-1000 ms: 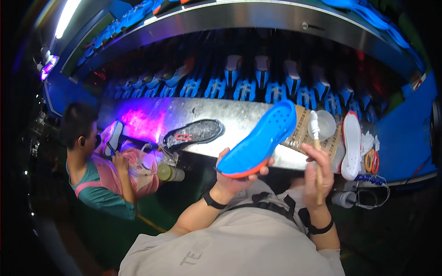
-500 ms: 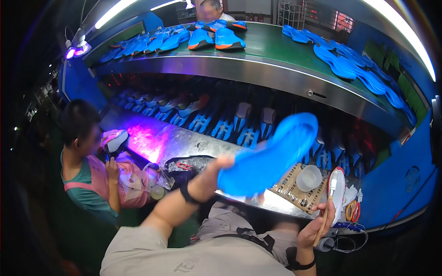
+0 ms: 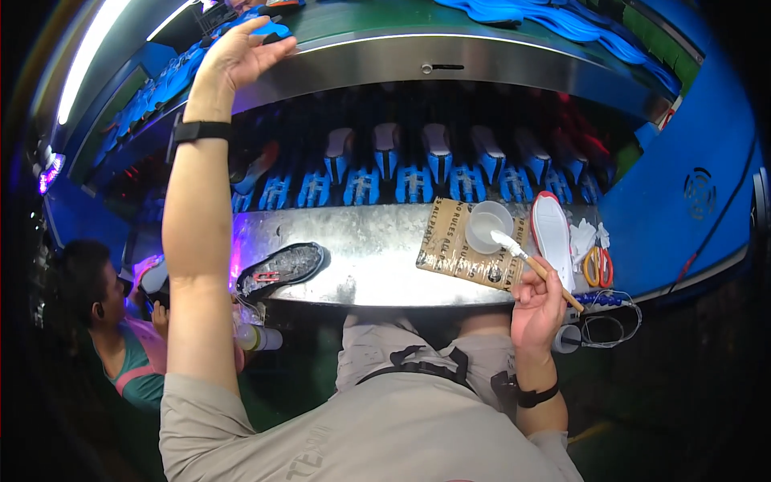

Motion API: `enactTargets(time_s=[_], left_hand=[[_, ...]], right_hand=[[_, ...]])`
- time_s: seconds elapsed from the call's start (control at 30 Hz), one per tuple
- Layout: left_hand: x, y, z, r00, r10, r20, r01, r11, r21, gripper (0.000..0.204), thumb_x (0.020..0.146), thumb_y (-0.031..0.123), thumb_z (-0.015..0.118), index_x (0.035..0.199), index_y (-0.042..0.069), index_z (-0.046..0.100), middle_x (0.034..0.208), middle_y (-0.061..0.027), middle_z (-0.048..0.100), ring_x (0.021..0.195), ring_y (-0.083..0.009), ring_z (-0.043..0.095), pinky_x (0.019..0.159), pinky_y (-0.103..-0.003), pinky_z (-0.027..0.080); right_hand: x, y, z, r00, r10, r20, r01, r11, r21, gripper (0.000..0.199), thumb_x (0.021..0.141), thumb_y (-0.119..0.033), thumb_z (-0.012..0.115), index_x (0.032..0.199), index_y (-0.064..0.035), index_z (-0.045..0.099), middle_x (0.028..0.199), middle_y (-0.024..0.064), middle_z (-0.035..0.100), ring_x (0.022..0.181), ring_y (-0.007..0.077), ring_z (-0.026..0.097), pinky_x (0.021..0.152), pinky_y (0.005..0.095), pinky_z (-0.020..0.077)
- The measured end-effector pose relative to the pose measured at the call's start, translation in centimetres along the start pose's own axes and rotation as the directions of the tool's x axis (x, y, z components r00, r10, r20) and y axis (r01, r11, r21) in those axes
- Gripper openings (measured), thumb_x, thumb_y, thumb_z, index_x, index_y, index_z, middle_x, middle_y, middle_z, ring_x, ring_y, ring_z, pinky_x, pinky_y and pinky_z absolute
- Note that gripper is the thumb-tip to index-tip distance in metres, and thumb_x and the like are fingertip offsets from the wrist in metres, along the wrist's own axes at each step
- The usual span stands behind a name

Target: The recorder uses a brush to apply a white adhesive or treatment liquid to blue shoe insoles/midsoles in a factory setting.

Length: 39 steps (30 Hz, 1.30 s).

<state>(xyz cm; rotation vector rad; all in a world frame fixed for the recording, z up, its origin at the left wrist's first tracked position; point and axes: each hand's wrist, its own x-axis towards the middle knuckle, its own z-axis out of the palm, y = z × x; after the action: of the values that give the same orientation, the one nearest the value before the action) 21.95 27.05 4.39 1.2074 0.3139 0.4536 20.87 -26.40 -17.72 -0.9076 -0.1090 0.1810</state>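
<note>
My left hand (image 3: 241,58) is raised at the far left over the green upper belt (image 3: 353,22), fingers spread and palm empty. Just behind its fingertips lies a blue shoe sole (image 3: 275,30), partly hidden by the hand; whether they touch is unclear. Low on the right, my right hand (image 3: 538,309) grips a brush (image 3: 536,265) by its wooden handle. White stuff coats the bristles, which are beside the rim of a translucent plastic cup (image 3: 479,237). Beyond that hand lies a white shoe sole (image 3: 551,233) with a red edge.
The cup stands on a brown printed package (image 3: 440,241) on the metal ledge (image 3: 373,269). A dark shoe (image 3: 289,263) lies left, orange-handled scissors (image 3: 604,267) and crumpled white tissue (image 3: 583,239) right. Shoes on blue holders (image 3: 414,186) line the lower level. A co-worker (image 3: 100,321) sits at left.
My left hand has let go of the large blue sole and reached up to the upper belt. The brush has moved from the white sole to the cup. The view has shifted.
</note>
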Motion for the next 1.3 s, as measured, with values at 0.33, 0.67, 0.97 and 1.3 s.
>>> enactTargets(time_s=[0.33, 0.67, 0.97, 1.3], left_hand=[[-4.9, 0.4, 1.0, 0.646, 0.763, -0.026, 0.274, -0.201, 0.94, 0.03, 0.09, 0.033, 0.069, 0.09, 0.003, 0.071, 0.076, -0.012, 0.072, 0.071, -0.0236, 0.072, 0.067, -0.033, 0.056], [-17.4, -3.4, 2.2, 0.227, 0.969, -0.096, -0.386, 0.18, 0.905, 0.044, 0.091, 0.006, 0.07, 0.132, 0.0, 0.057, 0.095, -0.008, 0.069, 0.076, -0.0108, 0.065, 0.064, -0.019, 0.049], [-23.0, -19.3, 3.1, 0.959, 0.23, -0.164, -0.218, 0.972, 0.088, 0.015, 0.091, 0.011, 0.066, 0.102, 0.001, 0.069, 0.088, -0.0007, 0.069, 0.075, -0.0064, 0.063, 0.069, -0.021, 0.05], [-31.9, -32.3, 6.2, 0.779, -0.243, 0.578, 0.561, 0.682, -0.47, 0.065, 0.101, 0.027, 0.05, 0.152, -0.004, 0.026, 0.146, -0.0231, 0.045, 0.129, -0.0299, 0.053, 0.108, -0.041, 0.045]], right_hand=[[1.2, 0.0, -1.3, 0.997, 0.023, 0.077, -0.018, 0.998, -0.062, 0.034, 0.104, -0.022, 0.044, 0.12, 0.0053, 0.057, 0.092, 0.0106, 0.063, 0.07, 0.0101, 0.051, 0.062, 0.0244, 0.0426], [0.9, 0.2, -1.7, 0.965, 0.085, 0.248, -0.043, 0.985, -0.168, 0.026, 0.101, -0.01, 0.05, 0.122, 0.0033, 0.054, 0.102, 0.0162, 0.066, 0.074, 0.0095, 0.054, 0.063, 0.0227, 0.045], [2.1, -0.3, -1.2, 0.98, -0.027, 0.198, 0.118, 0.879, -0.463, 0.022, 0.102, -0.013, 0.052, 0.115, 0.0039, 0.059, 0.095, 0.011, 0.066, 0.069, 0.0058, 0.051, 0.062, 0.0199, 0.0421], [8.5, 0.1, -1.6, 0.956, 0.006, 0.292, 0.221, 0.64, -0.736, 0.015, 0.098, -0.013, 0.059, 0.105, -0.0014, 0.066, 0.083, -0.0003, 0.064, 0.069, 0.0042, 0.053, 0.06, 0.0203, 0.0411]])
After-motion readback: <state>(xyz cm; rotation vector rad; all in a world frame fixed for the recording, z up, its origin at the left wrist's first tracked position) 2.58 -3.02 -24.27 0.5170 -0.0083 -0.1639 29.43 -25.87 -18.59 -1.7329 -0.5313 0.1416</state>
